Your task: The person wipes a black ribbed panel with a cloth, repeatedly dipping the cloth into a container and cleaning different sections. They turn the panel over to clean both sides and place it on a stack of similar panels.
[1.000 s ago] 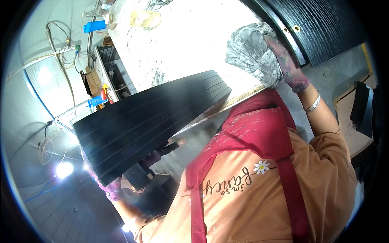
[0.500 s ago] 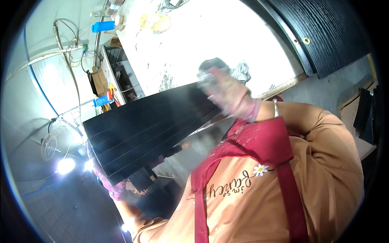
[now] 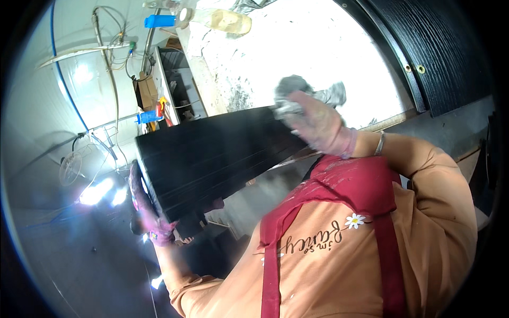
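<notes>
A long black board [image 3: 212, 153] with a faint grooved grain slants across the middle, its far right end at the white tabletop [image 3: 265, 58]. My left hand [image 3: 151, 214], in a pink and dark glove, grips the board's left end, its fingers along the end edge. In a pale pink glove, my right hand [image 3: 321, 127] is closed on a grey rag [image 3: 291, 93], at the board's right end. The rag is slightly blurred, and part of it spreads past the fingers over the white top. My right hand hides that corner of the board.
A bottle of yellowish liquid [image 3: 228, 21] and a blue-capped bottle [image 3: 160, 21] lie at the back left. Large black panels [image 3: 424, 47] stand at the right. An open drawer [image 3: 183, 85] with a blue spray tool [image 3: 148, 116] nearby is left of the table. Bright lamps shine at lower left.
The whole view has shifted, so table, board and bottles sit further right and lower. The left hand shows more plainly at the board's end. The right hand keeps the rag at the board's right end.
</notes>
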`<state>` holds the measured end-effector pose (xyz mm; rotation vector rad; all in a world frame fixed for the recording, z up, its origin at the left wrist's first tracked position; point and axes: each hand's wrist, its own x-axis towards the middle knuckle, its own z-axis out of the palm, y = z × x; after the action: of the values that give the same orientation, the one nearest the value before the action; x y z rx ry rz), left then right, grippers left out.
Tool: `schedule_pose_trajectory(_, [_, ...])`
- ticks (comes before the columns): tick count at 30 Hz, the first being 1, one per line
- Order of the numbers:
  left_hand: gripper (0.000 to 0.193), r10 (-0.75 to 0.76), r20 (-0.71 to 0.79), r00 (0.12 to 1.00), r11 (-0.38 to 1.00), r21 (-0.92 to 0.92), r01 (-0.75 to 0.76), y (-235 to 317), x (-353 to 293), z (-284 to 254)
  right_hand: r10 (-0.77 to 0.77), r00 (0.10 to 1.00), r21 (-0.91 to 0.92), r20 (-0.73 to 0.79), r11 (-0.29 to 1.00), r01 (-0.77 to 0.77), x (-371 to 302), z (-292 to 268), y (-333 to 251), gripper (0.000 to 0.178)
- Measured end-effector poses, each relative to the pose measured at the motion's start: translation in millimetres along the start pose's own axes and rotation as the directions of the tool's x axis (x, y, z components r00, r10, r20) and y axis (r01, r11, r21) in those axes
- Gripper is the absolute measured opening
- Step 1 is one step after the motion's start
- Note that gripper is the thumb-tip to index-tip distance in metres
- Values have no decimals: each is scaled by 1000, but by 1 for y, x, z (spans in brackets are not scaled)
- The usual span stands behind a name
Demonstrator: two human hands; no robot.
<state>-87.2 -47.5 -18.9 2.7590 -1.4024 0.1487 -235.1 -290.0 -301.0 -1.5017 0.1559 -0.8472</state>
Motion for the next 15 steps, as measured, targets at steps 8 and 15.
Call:
schedule_pose_trajectory(8, [98,110,-61,992,981,-153,-118,25,14,10,-645,764,44,-4,763,645,66,22,-67,44])
schedule_pose_trajectory(15, [107,92,-20,996,990,-106,-94,40,14,2,-648,758,105,-71,751,652,62,17,-97,45])
